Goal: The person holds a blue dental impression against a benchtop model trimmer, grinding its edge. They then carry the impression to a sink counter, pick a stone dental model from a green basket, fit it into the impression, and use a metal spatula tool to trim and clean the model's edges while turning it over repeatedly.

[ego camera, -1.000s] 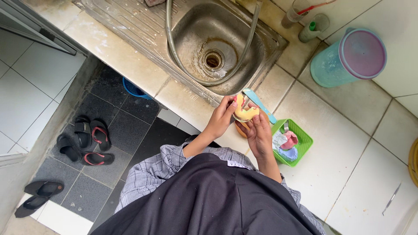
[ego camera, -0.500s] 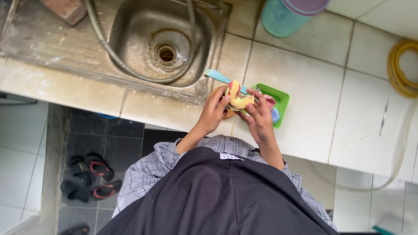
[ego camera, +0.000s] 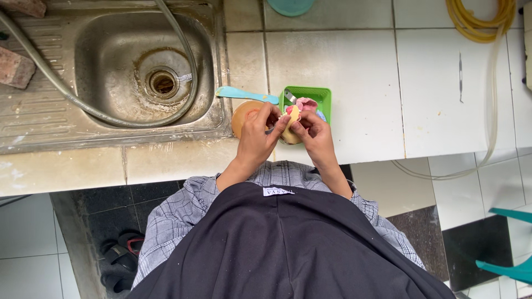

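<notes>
Both hands at desk front edge: left hand [ego camera: 256, 134] and right hand [ego camera: 313, 132], grips closed on small yellow piece [ego camera: 293, 114], mostly hidden by fingers. Green square tray [ego camera: 321, 97] behind, contents unclear.

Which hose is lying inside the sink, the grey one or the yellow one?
The grey hose. It curves down through the metal sink basin around the drain. The yellow hose sits coiled far off on the white tiled counter at the right.
</notes>
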Demonstrator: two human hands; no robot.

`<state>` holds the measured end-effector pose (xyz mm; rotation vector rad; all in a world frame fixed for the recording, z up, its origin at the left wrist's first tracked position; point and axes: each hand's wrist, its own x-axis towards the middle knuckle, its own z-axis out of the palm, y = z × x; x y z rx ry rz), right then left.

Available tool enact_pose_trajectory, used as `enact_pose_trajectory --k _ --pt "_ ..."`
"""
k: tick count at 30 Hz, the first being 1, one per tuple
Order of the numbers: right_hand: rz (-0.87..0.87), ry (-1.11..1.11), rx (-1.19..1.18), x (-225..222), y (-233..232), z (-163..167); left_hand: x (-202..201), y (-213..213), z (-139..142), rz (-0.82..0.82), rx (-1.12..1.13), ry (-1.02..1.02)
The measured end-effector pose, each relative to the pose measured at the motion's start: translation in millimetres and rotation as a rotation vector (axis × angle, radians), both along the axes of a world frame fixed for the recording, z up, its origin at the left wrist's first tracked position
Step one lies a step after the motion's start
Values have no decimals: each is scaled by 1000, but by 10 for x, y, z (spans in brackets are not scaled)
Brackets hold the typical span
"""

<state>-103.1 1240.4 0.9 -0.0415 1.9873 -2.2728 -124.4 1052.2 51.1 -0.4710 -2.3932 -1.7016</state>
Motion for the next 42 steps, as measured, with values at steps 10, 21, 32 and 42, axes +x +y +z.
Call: enact_pose_trajectory --k 10,21,32,42 --pt "-8 9 -92 158 -166 160 25 -6 -55 -1 -67 -40" --pt "39 135 -15 211 -132 81 93 38 -268 -45 167 -140" --pt "42 127 84 121 -169 113 -60 -68 -136 -89 -132 -117" --pt "46 350 212 147 -210 378 7 -4 -247 -80 88 -107"
